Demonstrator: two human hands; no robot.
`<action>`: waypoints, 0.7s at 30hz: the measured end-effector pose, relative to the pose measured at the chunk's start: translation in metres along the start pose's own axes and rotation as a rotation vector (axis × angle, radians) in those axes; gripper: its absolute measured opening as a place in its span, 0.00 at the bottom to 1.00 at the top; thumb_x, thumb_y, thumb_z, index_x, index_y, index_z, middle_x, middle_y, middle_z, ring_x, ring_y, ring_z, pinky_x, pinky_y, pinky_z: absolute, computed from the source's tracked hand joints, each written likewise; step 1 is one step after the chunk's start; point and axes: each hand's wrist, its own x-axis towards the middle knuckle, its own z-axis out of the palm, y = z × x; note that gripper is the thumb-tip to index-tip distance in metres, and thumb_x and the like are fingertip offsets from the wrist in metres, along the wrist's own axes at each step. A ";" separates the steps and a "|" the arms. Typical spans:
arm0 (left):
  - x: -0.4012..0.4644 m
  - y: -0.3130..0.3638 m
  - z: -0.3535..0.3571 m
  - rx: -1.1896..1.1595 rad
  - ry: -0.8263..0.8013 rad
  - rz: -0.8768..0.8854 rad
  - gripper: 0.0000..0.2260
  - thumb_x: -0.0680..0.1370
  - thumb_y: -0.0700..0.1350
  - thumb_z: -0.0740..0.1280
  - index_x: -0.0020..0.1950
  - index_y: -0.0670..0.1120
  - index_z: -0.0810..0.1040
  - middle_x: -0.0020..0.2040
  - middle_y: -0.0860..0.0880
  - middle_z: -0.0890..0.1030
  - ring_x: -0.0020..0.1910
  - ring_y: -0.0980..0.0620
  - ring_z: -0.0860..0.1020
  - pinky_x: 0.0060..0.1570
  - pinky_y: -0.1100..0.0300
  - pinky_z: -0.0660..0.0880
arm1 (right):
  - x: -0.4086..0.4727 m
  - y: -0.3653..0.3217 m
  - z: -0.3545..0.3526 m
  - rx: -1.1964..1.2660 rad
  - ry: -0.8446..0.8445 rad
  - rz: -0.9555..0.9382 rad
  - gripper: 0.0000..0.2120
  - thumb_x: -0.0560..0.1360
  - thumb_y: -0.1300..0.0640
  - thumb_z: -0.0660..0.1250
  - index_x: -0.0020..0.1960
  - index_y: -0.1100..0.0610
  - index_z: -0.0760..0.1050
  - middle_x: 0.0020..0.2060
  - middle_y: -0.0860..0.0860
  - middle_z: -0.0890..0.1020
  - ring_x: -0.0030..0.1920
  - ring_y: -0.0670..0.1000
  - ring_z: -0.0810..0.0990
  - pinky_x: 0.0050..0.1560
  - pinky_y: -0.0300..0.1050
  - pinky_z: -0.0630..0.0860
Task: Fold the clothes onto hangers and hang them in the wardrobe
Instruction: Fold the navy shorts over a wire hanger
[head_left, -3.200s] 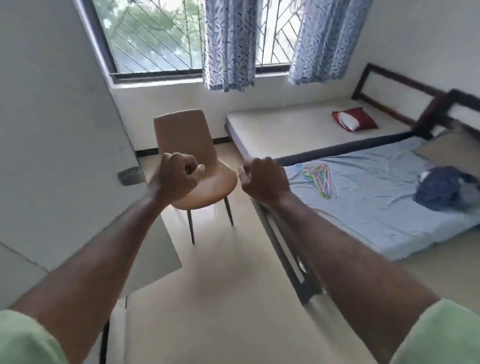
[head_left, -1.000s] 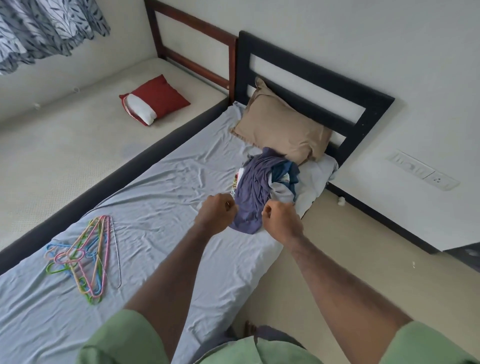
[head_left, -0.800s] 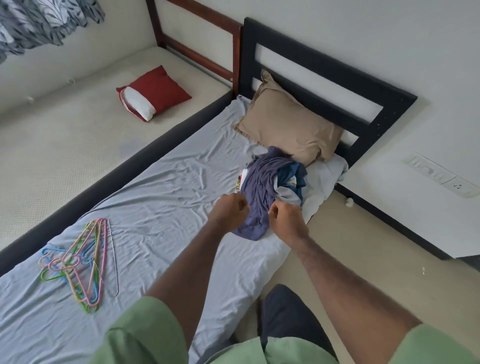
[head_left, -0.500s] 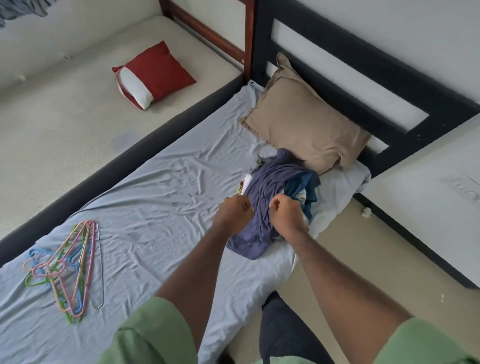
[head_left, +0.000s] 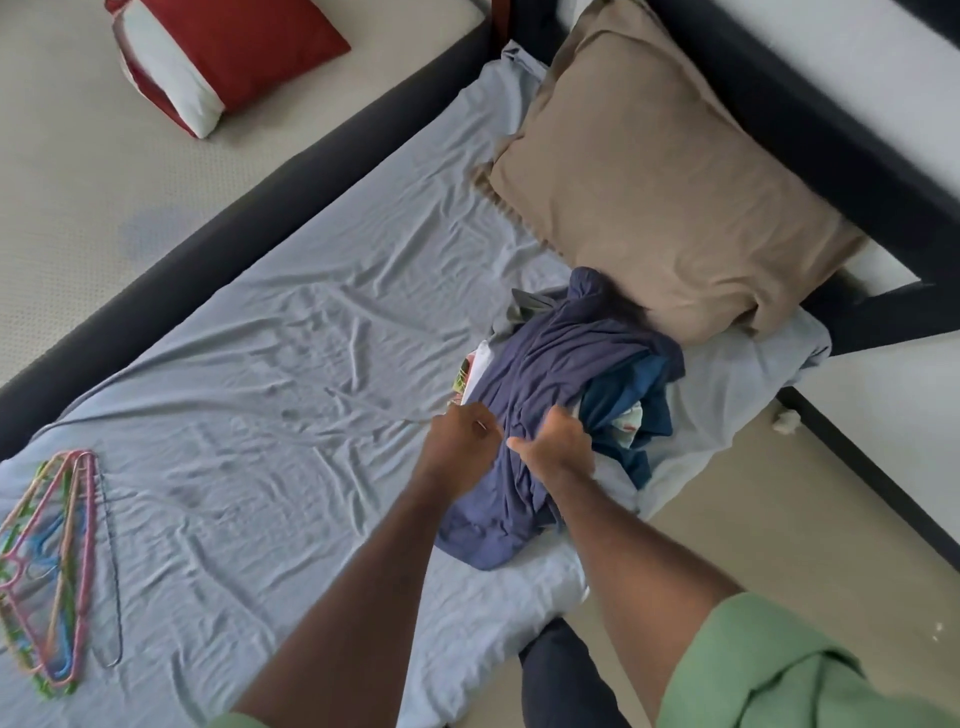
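A pile of clothes lies on the light blue bed sheet (head_left: 249, 395), just below the tan pillow (head_left: 665, 182). A purple garment (head_left: 550, 364) is on top, with a dark blue one (head_left: 636, 400) under it. My right hand (head_left: 556, 449) grips a bunch of the purple fabric near its middle. My left hand (head_left: 460, 441) has its fingers curled on the garment's left edge. A bundle of coloured hangers (head_left: 52, 561) lies on the sheet at the far left, well away from both hands.
A second mattress with a red and white pillow (head_left: 223, 52) lies beyond the dark bed rail (head_left: 234, 228). The dark headboard (head_left: 831, 114) stands behind the tan pillow. Beige floor (head_left: 779, 519) runs along the bed's right side.
I turned from the chair and window to the bed and came close to the clothes pile. Both fists, held over the pile before, now have hold of the purple garment.
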 end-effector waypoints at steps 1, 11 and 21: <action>0.003 -0.004 0.004 -0.010 -0.016 -0.015 0.08 0.77 0.39 0.64 0.40 0.48 0.78 0.40 0.43 0.84 0.38 0.42 0.84 0.41 0.48 0.82 | 0.006 0.002 0.006 -0.047 -0.033 0.024 0.37 0.71 0.45 0.78 0.70 0.61 0.66 0.64 0.61 0.77 0.63 0.64 0.78 0.56 0.56 0.78; 0.005 -0.014 0.010 -0.071 -0.138 -0.146 0.07 0.80 0.46 0.66 0.47 0.43 0.79 0.43 0.45 0.83 0.43 0.43 0.83 0.45 0.55 0.79 | 0.035 0.018 -0.008 0.572 0.008 -0.082 0.12 0.73 0.66 0.70 0.35 0.55 0.73 0.46 0.56 0.76 0.46 0.57 0.75 0.52 0.48 0.71; -0.031 0.029 -0.005 -0.789 -0.260 -0.360 0.28 0.73 0.60 0.76 0.59 0.40 0.77 0.51 0.34 0.83 0.45 0.37 0.84 0.46 0.50 0.79 | -0.113 0.009 -0.043 1.303 -0.496 -0.127 0.05 0.71 0.56 0.64 0.43 0.55 0.77 0.42 0.57 0.78 0.47 0.54 0.75 0.52 0.50 0.72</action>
